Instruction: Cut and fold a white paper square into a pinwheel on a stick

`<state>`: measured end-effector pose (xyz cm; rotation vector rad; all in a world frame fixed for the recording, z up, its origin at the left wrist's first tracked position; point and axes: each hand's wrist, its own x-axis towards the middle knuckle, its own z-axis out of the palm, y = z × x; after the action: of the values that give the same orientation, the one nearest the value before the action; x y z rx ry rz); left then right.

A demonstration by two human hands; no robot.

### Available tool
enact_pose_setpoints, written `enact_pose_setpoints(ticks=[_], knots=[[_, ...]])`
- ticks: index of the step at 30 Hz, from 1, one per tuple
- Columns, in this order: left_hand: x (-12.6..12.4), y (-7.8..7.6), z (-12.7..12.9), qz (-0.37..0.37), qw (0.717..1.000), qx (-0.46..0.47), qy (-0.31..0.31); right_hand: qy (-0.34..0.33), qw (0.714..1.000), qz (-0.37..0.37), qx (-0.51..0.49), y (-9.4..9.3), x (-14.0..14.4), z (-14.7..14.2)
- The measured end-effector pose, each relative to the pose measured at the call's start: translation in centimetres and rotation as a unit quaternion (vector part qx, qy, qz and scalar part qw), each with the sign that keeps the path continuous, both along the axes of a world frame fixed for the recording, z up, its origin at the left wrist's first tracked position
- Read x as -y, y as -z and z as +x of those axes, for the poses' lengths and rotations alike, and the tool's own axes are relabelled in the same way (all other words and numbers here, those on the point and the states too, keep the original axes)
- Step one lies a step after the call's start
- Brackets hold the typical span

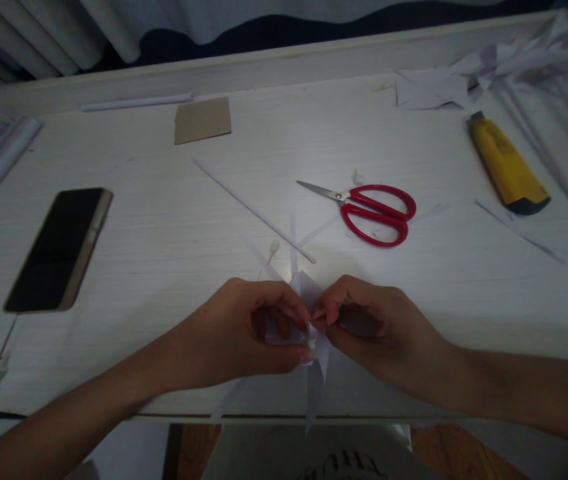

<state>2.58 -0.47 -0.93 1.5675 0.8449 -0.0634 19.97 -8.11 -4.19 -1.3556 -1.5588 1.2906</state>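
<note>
Close to the table's front edge, my left hand [264, 327] pinches a piece of white paper craft [317, 377] between thumb and fingers. Its pale paper strips fan out toward the back and hang over the front edge. Against the same piece, my right hand [369, 327] is closed, thumb and forefinger pressed together at its middle; what exactly lies between those fingertips is hidden. Behind my hands lies a thin white paper stick [254, 210]. Red-handled scissors [374, 210] rest with their blades pointing left. A small stick with a whitish blob [273, 249] lies near my left fingers.
A phone [57, 250] lies at the left, near rolled white paper [1, 160]. At the back are a cardboard piece [203, 121] and a paper roll [137, 103]. A yellow tube [508, 163], grey rods [539, 140] and crumpled paper [431, 90] lie at the right.
</note>
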Motion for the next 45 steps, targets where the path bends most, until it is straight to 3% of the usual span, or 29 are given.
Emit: enact_pose_setpoints(ticks=[23,30,37,45], knots=[[-0.2,-0.2,0.2,0.002,1.000,-0.010,0.000,0.003,0.999,0.017,0.045,-0.3,-0.1,-0.1],[-0.4,-1.0,0.7,-0.013,0.999,-0.031,0.009,-0.001,0.999,0.023,0.047,-0.2,-0.1,-0.1],[0.0,-0.1,0.2,0.020,1.000,-0.009,0.005,-0.029,0.995,0.041,0.081,-0.4,0.0,0.0],[0.1,-0.3,0.4,0.012,1.000,0.000,-0.013,-0.034,0.995,0.037,0.089,-0.4,0.0,-0.2]])
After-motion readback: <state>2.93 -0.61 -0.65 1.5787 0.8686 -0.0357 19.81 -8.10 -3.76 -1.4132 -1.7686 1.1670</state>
